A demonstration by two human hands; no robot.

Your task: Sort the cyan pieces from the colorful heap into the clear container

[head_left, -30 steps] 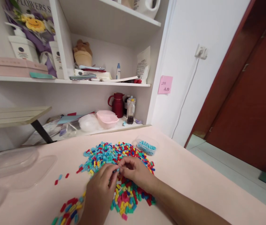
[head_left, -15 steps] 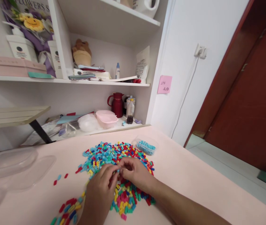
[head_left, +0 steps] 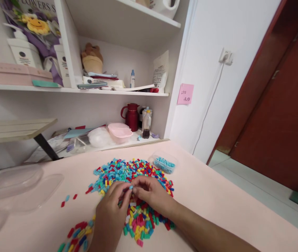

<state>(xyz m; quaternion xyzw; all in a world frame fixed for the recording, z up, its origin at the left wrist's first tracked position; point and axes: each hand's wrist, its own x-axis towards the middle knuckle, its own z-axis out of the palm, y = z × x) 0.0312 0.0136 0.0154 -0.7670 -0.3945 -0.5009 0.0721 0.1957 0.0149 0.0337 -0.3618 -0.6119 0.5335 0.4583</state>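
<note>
Over a pile of small colourful toy bricks [head_left: 117,171], my left hand [head_left: 112,206] and my right hand [head_left: 153,194] meet at the fingertips. A light-blue toy brick [head_left: 130,187] is pinched between them, with the thumb and fingers of both hands closed around it. Whether it is one piece or more cannot be made out. Bricks in red, yellow, green and blue [head_left: 141,224] lie under and in front of the hands. Behind my right hand stands a clear plastic tub [head_left: 168,170] with light-blue bricks in it.
Clear plastic lids or trays [head_left: 41,192] lie at the left, near a few loose bricks [head_left: 67,198]. A smaller brick group [head_left: 78,234] is at the front left. Along the back are a pink bowl [head_left: 120,131], a red jug [head_left: 131,117] and a bottle [head_left: 146,126].
My fingertips have shifted slightly, and the light-blue brick between them now shows more clearly. The view has moved a little; the pile and tub look the same.
</note>
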